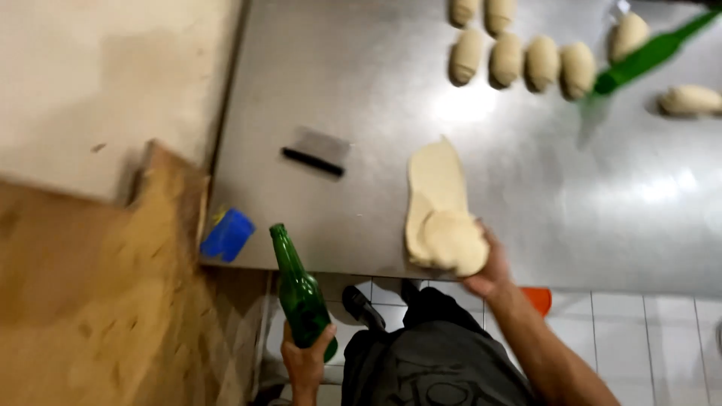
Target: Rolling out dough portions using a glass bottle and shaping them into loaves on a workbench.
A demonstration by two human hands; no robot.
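Left hand [307, 359] grips green glass bottle [299, 293] upright below counter [361, 90] edge; contents unclear. Right hand [489, 263] cups flattened dough strip [440, 210], rolled at near end, on the counter. Shaped dough pieces [523, 62] lie farther back.

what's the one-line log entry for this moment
left hand: grips green bottle off table | right hand: on rolled dough at steel table edge

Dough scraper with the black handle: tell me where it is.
In the head view, the dough scraper lies on the steel table, left of the flattened dough and above the green bottle.
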